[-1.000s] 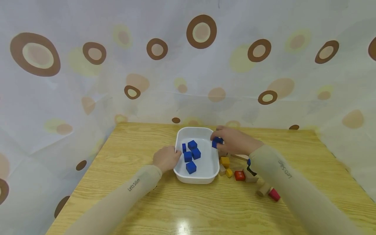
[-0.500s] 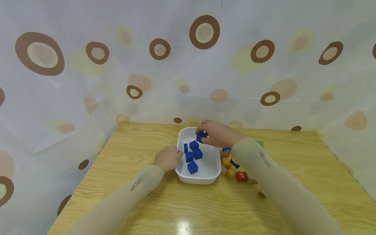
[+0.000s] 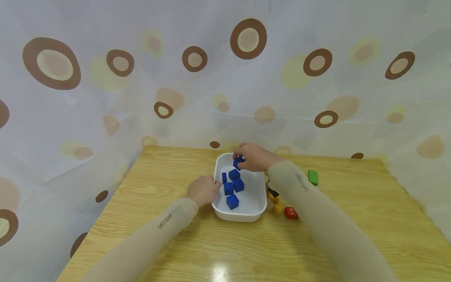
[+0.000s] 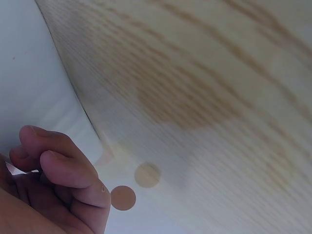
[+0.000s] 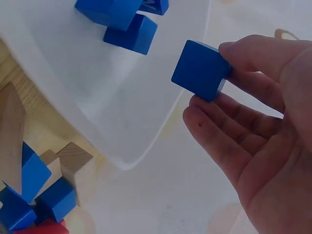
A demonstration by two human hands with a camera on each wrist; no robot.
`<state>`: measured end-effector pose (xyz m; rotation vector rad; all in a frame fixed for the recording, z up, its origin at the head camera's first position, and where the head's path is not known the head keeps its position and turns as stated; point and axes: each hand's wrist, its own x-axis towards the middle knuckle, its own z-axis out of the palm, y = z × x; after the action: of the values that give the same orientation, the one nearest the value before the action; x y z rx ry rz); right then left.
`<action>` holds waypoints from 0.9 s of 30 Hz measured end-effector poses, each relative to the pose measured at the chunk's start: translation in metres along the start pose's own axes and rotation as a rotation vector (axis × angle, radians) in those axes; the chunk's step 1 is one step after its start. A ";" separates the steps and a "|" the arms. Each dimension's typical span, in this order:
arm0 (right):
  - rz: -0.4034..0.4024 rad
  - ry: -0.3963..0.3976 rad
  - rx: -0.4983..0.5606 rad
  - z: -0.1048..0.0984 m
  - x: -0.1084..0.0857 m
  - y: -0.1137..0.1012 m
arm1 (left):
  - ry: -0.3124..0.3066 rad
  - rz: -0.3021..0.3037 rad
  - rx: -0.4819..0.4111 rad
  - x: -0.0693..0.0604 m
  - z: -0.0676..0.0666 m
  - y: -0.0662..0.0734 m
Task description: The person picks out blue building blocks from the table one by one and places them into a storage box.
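Right now a blue cube [image 5: 200, 70] is up in the right hand [image 3: 256, 157], pinched between thumb and fingertips, and it's over the far end of the white tray [image 3: 237, 216]! Over on the left edge of that tray, the left hand [image 3: 203, 190] has the rim gripped, thumb at the lip, fingers curled by the outer wall. Inside, it's blue all round: a thin blue piece [image 3: 224, 178] sits near the left wall, three blue cubes [image 3: 238, 185] cluster beside it, and a nearer cube [image 3: 232, 201] lies towards the front edge. Outside the tray's right edge, part-hidden by the right sleeve [image 3: 299, 188], there's a jumble on the worktop [image 3: 183, 258]: a yellow block [image 3: 278, 208] by the near right corner, a red block [image 3: 291, 212] just right of that, plain wooden blocks [image 5: 73, 158] and loose blue blocks [image 5: 58, 197]. Further off, towards the worktop's far right corner, a green block [image 3: 313, 177] lies apart.
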<state>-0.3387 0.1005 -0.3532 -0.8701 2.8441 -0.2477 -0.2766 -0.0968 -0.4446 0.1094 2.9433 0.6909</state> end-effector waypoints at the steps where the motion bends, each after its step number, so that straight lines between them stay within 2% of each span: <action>1: 0.025 -0.012 0.003 0.001 0.003 0.001 | 0.000 0.000 0.000 0.000 0.000 0.000; 6: 0.122 -0.047 -0.001 0.010 0.016 0.007 | 0.002 0.000 -0.004 0.000 0.000 -0.001; 13: 0.209 -0.064 -0.011 0.021 0.028 0.013 | 0.000 -0.008 -0.013 0.001 0.002 -0.001; 22: 0.240 -0.112 -0.040 0.029 0.039 0.020 | -0.003 -0.006 -0.004 0.001 0.002 0.001; 27: 0.252 -0.120 -0.059 0.030 0.041 0.016 | -0.001 -0.011 -0.002 0.001 0.001 0.000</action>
<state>-0.3747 0.0871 -0.3895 -0.5079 2.8214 -0.0774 -0.2770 -0.0961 -0.4457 0.0933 2.9402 0.6915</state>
